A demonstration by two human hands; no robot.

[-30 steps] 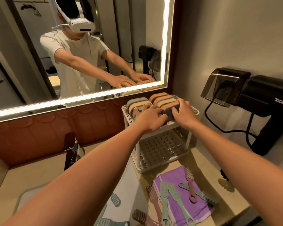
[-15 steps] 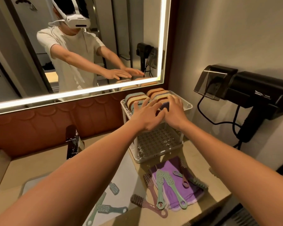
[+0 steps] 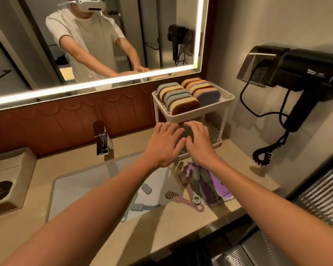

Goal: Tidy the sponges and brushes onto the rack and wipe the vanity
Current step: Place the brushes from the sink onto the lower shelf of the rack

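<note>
Beige vanity top (image 3: 181,227) is stretching out under a lit mirror (image 3: 46,45), with the white two-tier rack (image 3: 228,97) standing at about one o'clock against the back wall. We are holding both hands out low in front of the rack's bottom shelf. The left hand (image 3: 164,144) and the right hand (image 3: 199,143) are hovering side by side, thumbs nearly touching, fingers straight and spread apart, gripping nothing. At twelve o'clock from our hands the sponges (image 3: 183,100) are sitting on edge in two tidy rows on the top shelf, filling it, so we are judging that half of the tidying as finished. The brushes (image 3: 195,181) are lying off the rack: several are resting at six o'clock from our hands on a purple cloth (image 3: 219,189), a pink one is poking past its near edge, and a few green ones are lying at seven o'clock in the white basin (image 3: 75,189). The bottom shelf is looking bare where our hands are not covering it. So we are reckoning the brushes are coming next, needing gathering onto that lower shelf, and the wipe is waiting after that, since the cloth is sitting pinned under them.
</note>
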